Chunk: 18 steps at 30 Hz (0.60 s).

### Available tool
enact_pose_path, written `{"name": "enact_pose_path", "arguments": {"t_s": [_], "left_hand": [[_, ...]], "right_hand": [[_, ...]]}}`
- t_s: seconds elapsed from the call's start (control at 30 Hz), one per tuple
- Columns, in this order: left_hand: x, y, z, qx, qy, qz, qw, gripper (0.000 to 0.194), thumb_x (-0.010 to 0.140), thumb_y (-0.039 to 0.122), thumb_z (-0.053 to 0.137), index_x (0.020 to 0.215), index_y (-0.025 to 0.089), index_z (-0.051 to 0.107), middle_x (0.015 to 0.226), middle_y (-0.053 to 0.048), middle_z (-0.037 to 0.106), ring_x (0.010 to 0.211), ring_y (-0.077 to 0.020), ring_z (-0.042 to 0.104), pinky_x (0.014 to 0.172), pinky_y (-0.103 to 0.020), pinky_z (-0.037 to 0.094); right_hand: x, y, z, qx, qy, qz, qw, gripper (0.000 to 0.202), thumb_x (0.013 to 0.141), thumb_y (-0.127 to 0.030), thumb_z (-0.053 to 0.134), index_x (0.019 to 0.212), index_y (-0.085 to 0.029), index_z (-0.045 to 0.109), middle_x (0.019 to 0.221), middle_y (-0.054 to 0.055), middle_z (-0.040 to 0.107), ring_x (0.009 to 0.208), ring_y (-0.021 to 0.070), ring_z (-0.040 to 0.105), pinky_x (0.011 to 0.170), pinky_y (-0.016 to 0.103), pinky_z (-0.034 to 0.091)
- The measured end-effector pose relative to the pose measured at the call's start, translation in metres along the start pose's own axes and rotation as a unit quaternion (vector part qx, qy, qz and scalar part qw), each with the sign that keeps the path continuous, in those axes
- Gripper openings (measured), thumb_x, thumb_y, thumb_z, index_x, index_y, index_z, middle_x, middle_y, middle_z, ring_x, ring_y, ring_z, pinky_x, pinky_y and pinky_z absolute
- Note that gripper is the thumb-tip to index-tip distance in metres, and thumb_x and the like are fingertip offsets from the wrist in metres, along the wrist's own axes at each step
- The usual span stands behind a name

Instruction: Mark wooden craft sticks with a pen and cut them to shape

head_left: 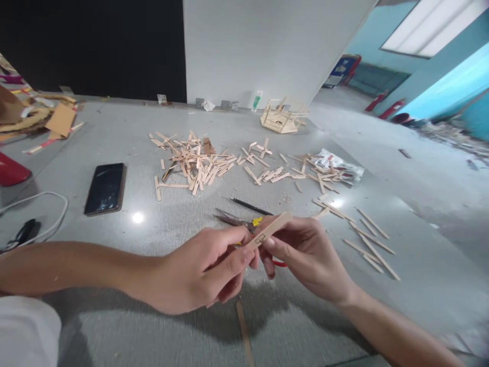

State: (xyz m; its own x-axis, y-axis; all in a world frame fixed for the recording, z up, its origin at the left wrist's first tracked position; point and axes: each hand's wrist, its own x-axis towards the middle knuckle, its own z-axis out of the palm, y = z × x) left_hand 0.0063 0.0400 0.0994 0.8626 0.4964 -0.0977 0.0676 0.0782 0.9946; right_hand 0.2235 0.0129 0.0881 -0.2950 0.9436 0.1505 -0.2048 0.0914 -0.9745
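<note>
Between my two hands, above the grey table, is a wooden craft stick [273, 228] with a dark outline drawn near its middle. My left hand [208, 267] pinches its lower left end between thumb and fingers. With thumb and fingertips, my right hand [309, 255] grips the stick right of the drawn mark. Behind the hands lie scissors [231, 220], their handles partly hidden by my fingers, and a black pencil [250, 206]. Another craft stick [244, 334] rests on the table below my hands.
Loose craft sticks [198, 163] form a heap at the centre, with several more [370, 237] at right. A small stick structure [282, 120] stands at the back beside a glue tube [256, 101]. At left are a phone [105, 188], a white cable [57, 221] and cardboard scraps [61, 120].
</note>
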Motion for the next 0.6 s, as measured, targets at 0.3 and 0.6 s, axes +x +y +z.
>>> {"name": "enact_pose_path", "arguments": {"t_s": [0.3, 0.6], "left_hand": [[0.0001, -0.0055, 0.0016, -0.025, -0.009, 0.005, 1.000, 0.048, 0.111, 0.063, 0.039, 0.105, 0.019, 0.054, 0.060, 0.007, 0.051, 0.043, -0.0068, 0.041, 0.042, -0.015, 0.032], [0.0010, -0.0032, 0.0021, -0.025, -0.011, -0.004, 1.000, 0.049, 0.109, 0.066, 0.040, 0.105, 0.020, 0.053, 0.061, 0.007, 0.051, 0.044, -0.0068, 0.042, 0.043, -0.016, 0.033]], "right_hand": [[-0.0036, 0.0001, 0.0083, -0.013, 0.020, -0.014, 1.000, 0.013, 0.095, -0.028, 0.079, 0.089, -0.018, 0.077, 0.068, 0.003, 0.072, 0.047, 0.0115, 0.062, 0.041, 0.021, 0.052], [-0.0073, 0.0068, 0.0061, -0.060, 0.035, -0.004, 0.998, 0.017, 0.099, -0.034, 0.071, 0.090, -0.019, 0.067, 0.072, 0.002, 0.068, 0.053, 0.0123, 0.062, 0.047, 0.023, 0.052]]}}
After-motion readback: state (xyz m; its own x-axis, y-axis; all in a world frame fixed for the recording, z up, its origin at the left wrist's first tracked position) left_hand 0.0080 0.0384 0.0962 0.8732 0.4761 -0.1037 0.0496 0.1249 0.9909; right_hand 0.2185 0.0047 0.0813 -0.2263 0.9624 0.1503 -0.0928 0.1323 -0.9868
